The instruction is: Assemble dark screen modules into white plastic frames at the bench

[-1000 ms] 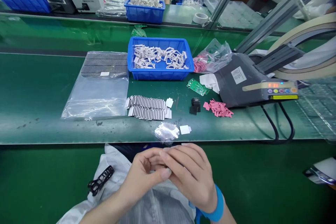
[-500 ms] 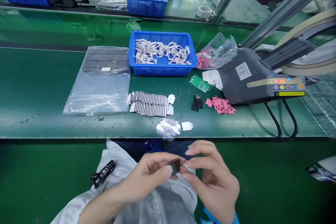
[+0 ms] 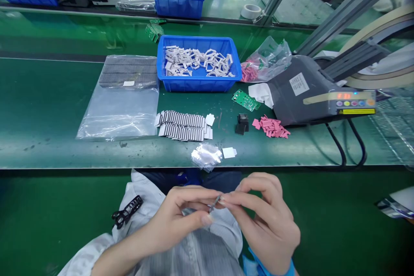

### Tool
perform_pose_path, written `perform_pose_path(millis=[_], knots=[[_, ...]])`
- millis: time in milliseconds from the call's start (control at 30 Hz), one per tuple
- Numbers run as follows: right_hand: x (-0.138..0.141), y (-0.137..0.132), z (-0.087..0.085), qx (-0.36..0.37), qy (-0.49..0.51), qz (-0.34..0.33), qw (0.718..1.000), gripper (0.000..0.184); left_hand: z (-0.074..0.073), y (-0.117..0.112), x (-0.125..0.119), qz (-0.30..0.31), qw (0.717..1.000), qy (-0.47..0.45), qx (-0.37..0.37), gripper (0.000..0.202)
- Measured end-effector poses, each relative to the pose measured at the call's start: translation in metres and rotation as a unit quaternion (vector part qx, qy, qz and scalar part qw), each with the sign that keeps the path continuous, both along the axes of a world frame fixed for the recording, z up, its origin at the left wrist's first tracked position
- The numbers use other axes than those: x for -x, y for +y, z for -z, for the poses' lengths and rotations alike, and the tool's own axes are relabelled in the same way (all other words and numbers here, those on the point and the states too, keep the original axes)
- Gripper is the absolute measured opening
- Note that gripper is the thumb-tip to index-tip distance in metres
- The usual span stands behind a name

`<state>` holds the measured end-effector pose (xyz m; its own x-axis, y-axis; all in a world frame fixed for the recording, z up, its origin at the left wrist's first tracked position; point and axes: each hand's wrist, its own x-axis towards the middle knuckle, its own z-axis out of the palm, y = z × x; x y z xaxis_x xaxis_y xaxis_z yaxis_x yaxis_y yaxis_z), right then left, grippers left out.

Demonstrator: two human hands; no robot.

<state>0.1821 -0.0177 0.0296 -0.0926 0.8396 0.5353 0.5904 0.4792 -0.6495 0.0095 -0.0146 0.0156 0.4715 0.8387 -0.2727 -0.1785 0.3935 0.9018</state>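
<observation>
My left hand (image 3: 181, 217) and my right hand (image 3: 265, 220) meet over my lap, below the table edge. Both pinch a small thin dark piece (image 3: 214, 202) held edge-on between thumbs and fingertips. Just beyond them on the green table (image 3: 48, 108) lie a crumpled clear film (image 3: 206, 155) and a small white backing slip (image 3: 228, 152). Two rows of grey striped pieces (image 3: 182, 126) sit farther in.
A blue bin of white frames (image 3: 199, 62) stands behind a clear bag (image 3: 123, 103) with dark strips. Pink pads (image 3: 271, 126), a small black part (image 3: 242, 123), a green circuit board (image 3: 245, 100) and a grey tape dispenser (image 3: 310, 95) lie to the right. Another person's hands work at a far bin (image 3: 178, 1).
The hands parted from a closed clasp and showed the dark piece flat between them; now it is turned edge-on, and the right hand has shifted slightly right.
</observation>
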Motion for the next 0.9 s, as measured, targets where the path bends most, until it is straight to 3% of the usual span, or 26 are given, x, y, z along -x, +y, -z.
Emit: perform_pose_path(millis=[333,667,800,900], knots=[[-0.002,0.003,0.000,-0.007,0.004,-0.033,0.999,0.020,-0.005,0.001,0.003,0.008,0.998,0.018,-0.054,0.036],[-0.002,0.006,0.005,0.035,0.064,-0.072,0.995,0.020,-0.005,-0.001,0.005,0.017,0.992,0.083,-0.097,0.033],[0.003,0.004,0.011,0.037,0.039,-0.074,0.996,0.015,-0.002,-0.003,0.004,-0.005,0.987,0.100,-0.122,0.031],[0.010,-0.001,0.014,-0.025,-0.036,-0.032,0.999,0.014,0.005,-0.002,0.003,-0.076,0.991,0.079,-0.080,0.029]])
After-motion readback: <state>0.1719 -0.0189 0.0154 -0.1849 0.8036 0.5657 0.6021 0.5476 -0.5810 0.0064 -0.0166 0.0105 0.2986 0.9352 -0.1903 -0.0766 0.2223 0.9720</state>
